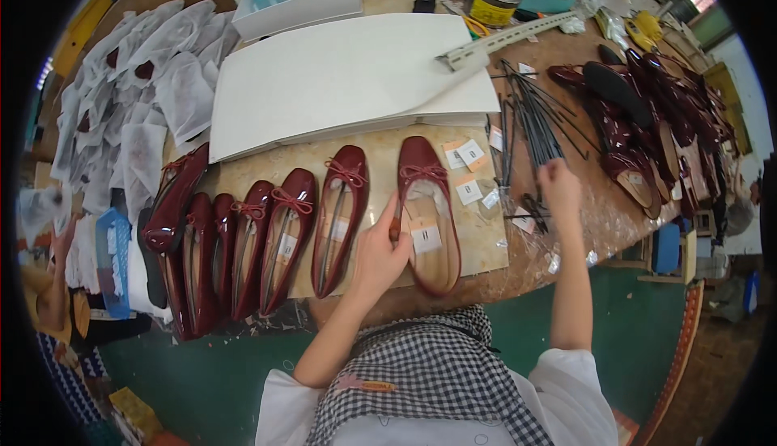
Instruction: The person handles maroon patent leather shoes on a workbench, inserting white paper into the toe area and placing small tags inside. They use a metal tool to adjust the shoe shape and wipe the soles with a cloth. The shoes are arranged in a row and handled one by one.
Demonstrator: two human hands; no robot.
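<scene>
My left hand (382, 250) is closed on the left side of a burgundy patent ballet flat (425, 145) with a bow, which lies toe away from me. Inside that flat are white stuffing and a white-and-orange tag (425, 237). At the right, my right hand (560, 187) has its fingers closed at the near end of a bundle of thin dark sticks (541, 126); how many it grips cannot be made out. Left of my left hand, another ballet flat (350, 159) has a thin dark stick lengthwise inside. Several more flats (291, 191) stand in a row beside it.
A stack of white sheets (324, 74) lies behind the shoes, a slotted metal bar (510, 40) across its right end. Loose tags (468, 155) lie near the sticks. Shoes in white wrapping (162, 65) are heaped left, bare burgundy shoes (639, 114) right. A tin (492, 1) stands behind.
</scene>
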